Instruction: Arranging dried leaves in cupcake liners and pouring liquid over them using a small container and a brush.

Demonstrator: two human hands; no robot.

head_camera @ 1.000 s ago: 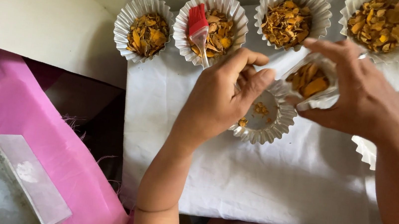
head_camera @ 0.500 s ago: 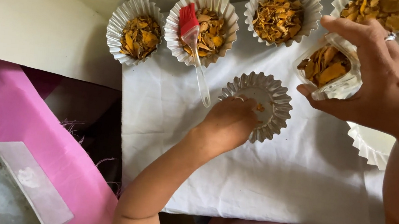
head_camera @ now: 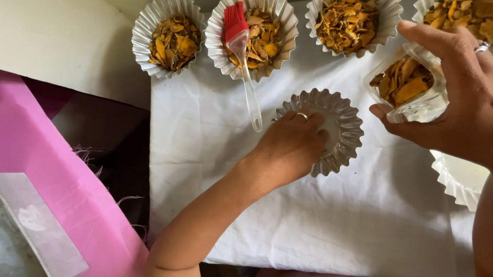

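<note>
At centre of the white cloth (head_camera: 323, 228): left hand (head_camera: 292, 147), fingers loose, steadying the empty fluted tin (head_camera: 337, 127). At two o'clock, right hand (head_camera: 479, 103) grasping a filled paper cup (head_camera: 407, 89). Probably seating cup into tin; needs careful alignment.

Fluted mould (head_camera: 340, 127) – dull grey metal, ridged. Cups (head_camera: 173, 37) – white pleated paper. Cloth (head_camera: 323, 221) – matt white, creased. Brush (head_camera: 241, 45) – glossy red bristles, probably silicone, clear plastic handle.

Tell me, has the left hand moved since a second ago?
Yes. The left hand has dropped from up by the held cup, toward the viewer, onto the empty fluted tin, judged against the red brush.
</note>
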